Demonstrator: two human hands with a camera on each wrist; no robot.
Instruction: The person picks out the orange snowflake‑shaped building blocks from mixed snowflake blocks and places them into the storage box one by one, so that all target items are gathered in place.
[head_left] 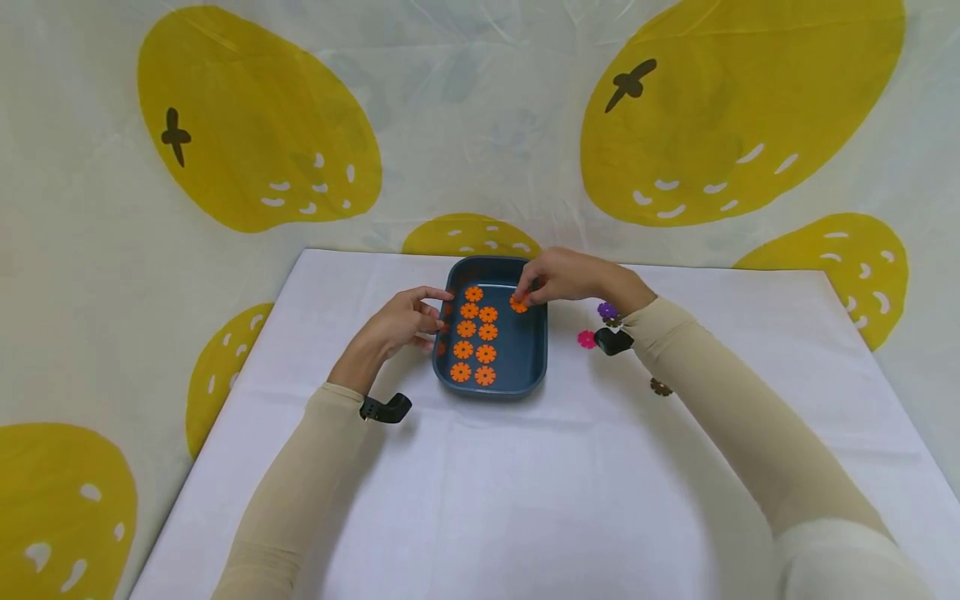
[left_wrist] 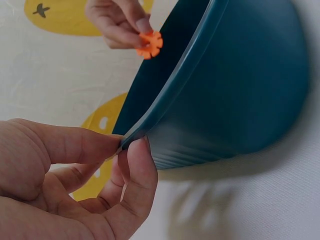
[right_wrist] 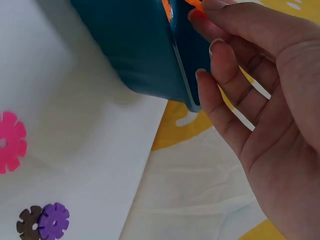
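A dark blue tray with raised walls stands at the back middle of the table. Inside it, several orange notched discs lie in two columns on the left half. My left hand pinches the tray's left rim between thumb and fingers, as the left wrist view shows closely. Over the back right part of the tray, my right hand holds another orange notched disc between thumb and index finger. The other fingers of that hand are spread near the right wall.
To the right of the tray lie a pink notched disc, a purple one overlapping a brown one, and another brown disc by the right forearm. A patterned cloth hangs behind the white table.
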